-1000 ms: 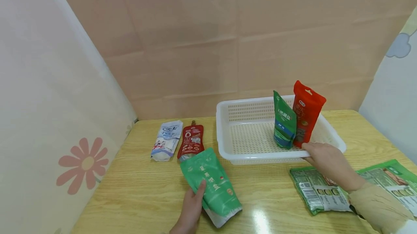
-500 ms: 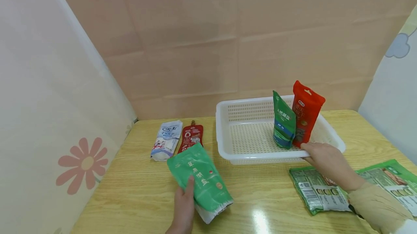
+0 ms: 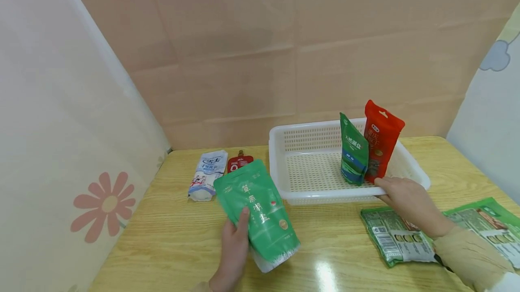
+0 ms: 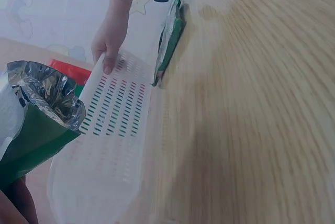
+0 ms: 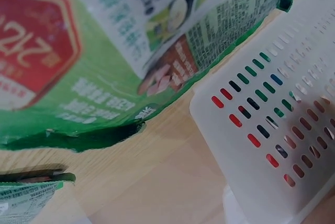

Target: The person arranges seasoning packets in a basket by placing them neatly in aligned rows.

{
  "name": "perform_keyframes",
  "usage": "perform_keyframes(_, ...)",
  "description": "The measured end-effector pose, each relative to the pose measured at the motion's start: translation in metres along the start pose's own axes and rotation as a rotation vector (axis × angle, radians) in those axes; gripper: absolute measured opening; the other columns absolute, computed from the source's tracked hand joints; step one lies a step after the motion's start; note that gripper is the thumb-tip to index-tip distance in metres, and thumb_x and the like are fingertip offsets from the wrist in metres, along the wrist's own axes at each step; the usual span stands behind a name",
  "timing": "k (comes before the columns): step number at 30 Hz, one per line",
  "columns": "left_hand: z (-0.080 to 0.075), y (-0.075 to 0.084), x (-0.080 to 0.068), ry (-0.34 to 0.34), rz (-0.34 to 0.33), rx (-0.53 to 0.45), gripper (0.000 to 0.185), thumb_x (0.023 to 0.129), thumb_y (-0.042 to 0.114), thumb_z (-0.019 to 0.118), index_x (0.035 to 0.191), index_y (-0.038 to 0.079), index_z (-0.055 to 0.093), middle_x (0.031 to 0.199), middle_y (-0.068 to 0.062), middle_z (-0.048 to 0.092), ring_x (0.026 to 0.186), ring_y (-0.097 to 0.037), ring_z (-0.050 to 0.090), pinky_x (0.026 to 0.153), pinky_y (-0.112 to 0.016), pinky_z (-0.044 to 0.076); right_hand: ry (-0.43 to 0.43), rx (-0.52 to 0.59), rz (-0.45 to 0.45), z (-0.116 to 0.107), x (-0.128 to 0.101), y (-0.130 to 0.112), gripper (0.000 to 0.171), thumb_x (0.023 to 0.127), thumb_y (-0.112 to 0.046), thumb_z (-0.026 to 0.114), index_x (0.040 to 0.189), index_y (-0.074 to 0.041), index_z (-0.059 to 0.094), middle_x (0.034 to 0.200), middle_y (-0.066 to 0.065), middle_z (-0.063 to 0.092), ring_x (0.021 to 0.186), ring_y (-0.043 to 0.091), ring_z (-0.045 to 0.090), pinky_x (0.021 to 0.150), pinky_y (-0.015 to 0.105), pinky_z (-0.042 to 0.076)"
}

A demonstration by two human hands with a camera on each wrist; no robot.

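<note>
Left hand (image 3: 233,249) gripped the green pouch (image 3: 257,213), tilted clear of the desk (image 3: 178,242), thumb across its front for purchase. Right hand (image 3: 404,201) curled over the white basket (image 3: 284,195)'s near rim, apparently steadying it. Past its fingers, a small green packet (image 3: 354,152) and red packet (image 3: 379,143) stood propped together inside.

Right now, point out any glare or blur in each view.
Head view: sharp, with a bright glare spot on the table near the green pouch. Left wrist view: hazy, table grain streaked. Right wrist view: close flat packets soft, basket wall clearer.
</note>
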State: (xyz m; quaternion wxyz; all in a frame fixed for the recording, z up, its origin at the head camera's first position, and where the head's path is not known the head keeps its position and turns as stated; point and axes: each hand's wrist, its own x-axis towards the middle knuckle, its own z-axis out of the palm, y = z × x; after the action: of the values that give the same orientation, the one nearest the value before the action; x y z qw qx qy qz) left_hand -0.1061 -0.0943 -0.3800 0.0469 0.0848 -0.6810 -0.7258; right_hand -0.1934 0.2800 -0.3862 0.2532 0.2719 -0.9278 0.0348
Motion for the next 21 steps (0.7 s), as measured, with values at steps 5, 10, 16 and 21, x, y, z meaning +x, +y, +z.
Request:
perform_keyframes(5, 0.011, 0.003, 0.003, -0.051, 0.014, -0.050, 0.051, 0.100, 0.035, 0.046, 0.137, 0.000, 0.043, 0.124, -0.017, 0.063, 0.101, -0.010, 0.067, 0.085, -0.022, 0.054, -0.028, 0.008, 0.029, -0.001, 0.001, -0.001, 0.031, 0.066, -0.018, 0.082, 0.074, -0.018, 0.052, 0.062, -0.009, 0.050, 0.057, 0.007, 0.041, 0.053, 0.027, 0.037)
perform_keyframes(10, 0.020, 0.006, 0.008, -0.083, 0.032, -0.052, 0.047, 0.100, 0.032, 0.048, 0.133, -0.003, 0.047, 0.118, -0.019, 0.066, 0.097, -0.013, 0.069, 0.084, -0.024, 0.055, -0.092, 0.049, 0.098, -0.006, 0.001, -0.004, 0.023, 0.069, -0.021, 0.082, 0.084, -0.014, 0.065, 0.071, -0.005, 0.065, 0.061, 0.011, 0.053, 0.058, 0.032, 0.045)
perform_keyframes(16, 0.029, 0.009, 0.015, -0.118, 0.027, -0.046, 0.048, 0.098, 0.035, 0.051, 0.131, 0.000, 0.049, 0.117, -0.016, 0.066, 0.098, -0.015, 0.068, 0.085, -0.027, 0.055, -0.158, 0.125, 0.171, -0.009, 0.000, -0.005, 0.041, 0.070, -0.030, 0.082, 0.103, -0.010, 0.069, 0.092, 0.006, 0.073, 0.079, 0.023, 0.065, 0.074, 0.047, 0.049)
perform_keyframes(21, 0.034, 0.013, 0.018, -0.162, 0.054, -0.066, 0.049, 0.098, 0.036, 0.050, 0.132, 0.002, 0.047, 0.119, -0.017, 0.065, 0.100, -0.015, 0.067, 0.087, -0.027, 0.054, -0.064, 0.173, 0.112, -0.008, -0.006, -0.005, 0.053, 0.066, -0.033, 0.084, 0.110, -0.009, 0.067, 0.102, 0.008, 0.072, 0.093, 0.029, 0.064, 0.082, 0.048, 0.042)
